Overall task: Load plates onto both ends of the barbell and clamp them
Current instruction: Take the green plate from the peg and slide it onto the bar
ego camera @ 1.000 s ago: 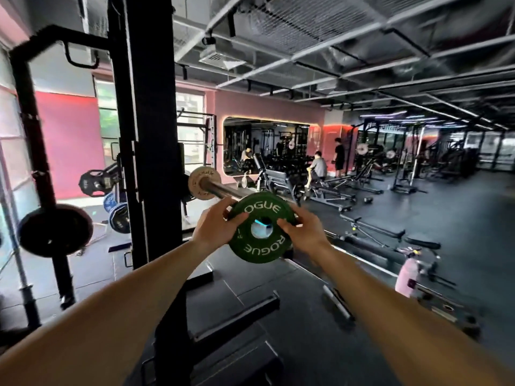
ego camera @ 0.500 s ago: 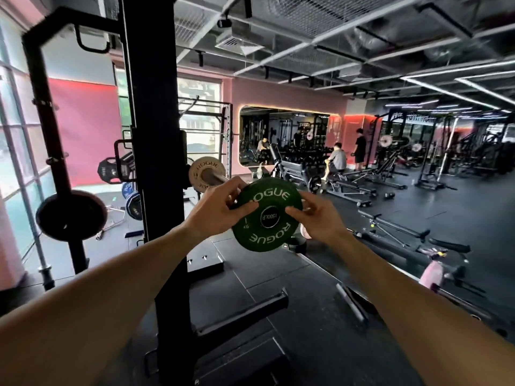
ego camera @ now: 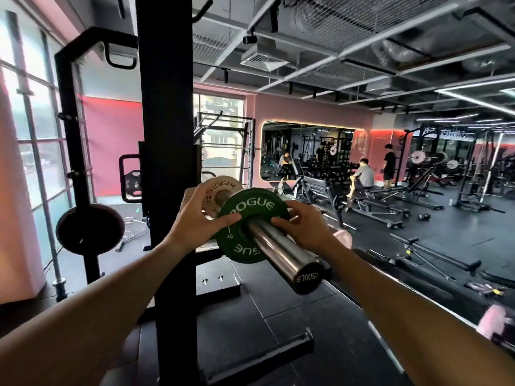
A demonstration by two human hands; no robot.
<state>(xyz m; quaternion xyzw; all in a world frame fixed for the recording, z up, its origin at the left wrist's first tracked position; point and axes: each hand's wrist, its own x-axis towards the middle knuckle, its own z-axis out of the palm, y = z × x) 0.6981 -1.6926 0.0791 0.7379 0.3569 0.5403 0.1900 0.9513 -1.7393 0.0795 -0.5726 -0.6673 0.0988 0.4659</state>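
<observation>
Centre of the frame and we've got the green plate threaded on the barbell sleeve, the steel running through its hole and stretching toward us to an end cap stamped 1500LB at lower centre. Our left hand grips the plate's left rim, thumb laid across the green face, fingers wrapped behind it. Our right hand clasps the right rim, thumb pressed near the hub just beside the steel, fingers curled round the back edge. Both hands closed on that plate, no doubt there. Just behind it, a little up and to the left, sits a pale plate on the same sleeve; we can't tell whether the two plates touch. Left of centre, the black rack upright runs from the top of the frame to the bottom. Over at the left edge, a dark plate hangs on a thinner black post. Far right of centre, two people by the benches, one sitting, one standing.
</observation>
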